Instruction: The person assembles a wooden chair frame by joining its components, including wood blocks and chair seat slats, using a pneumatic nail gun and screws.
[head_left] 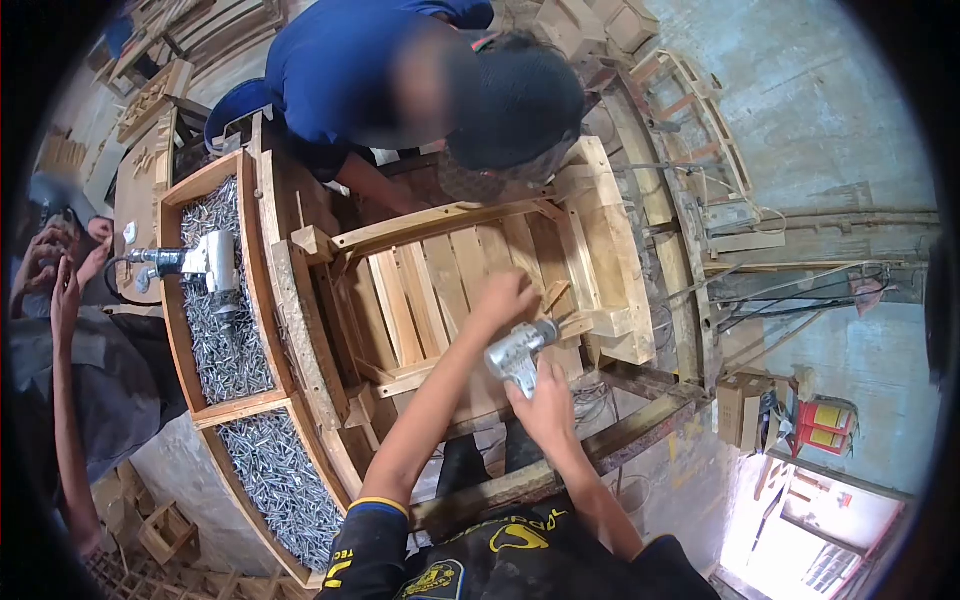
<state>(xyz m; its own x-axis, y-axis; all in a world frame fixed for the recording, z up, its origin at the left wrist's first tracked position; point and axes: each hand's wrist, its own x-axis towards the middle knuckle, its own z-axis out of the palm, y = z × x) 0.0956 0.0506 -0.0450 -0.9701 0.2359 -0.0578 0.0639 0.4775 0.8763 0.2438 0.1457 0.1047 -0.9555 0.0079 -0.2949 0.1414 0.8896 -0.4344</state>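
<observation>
My right hand (546,408) is wrapped round the handle of a silver pneumatic screwdriver (515,352), its head pointing up and right toward a corner of the wooden frame. Just above it, my left hand (506,300) is closed over the slats; whatever its fingers hold, if anything, is too small to make out. Under both hands lies a slatted wooden frame (440,212), with rails along its sides. A short wood block (576,325) juts from the frame near the tool's tip.
Left of the frame stands a two-part wooden tray (275,405) of loose screws (285,480), with a second air driver (212,262) lying on it. A co-worker in a blue shirt (335,70) leans over the far side. Another person (75,390) is at the left edge.
</observation>
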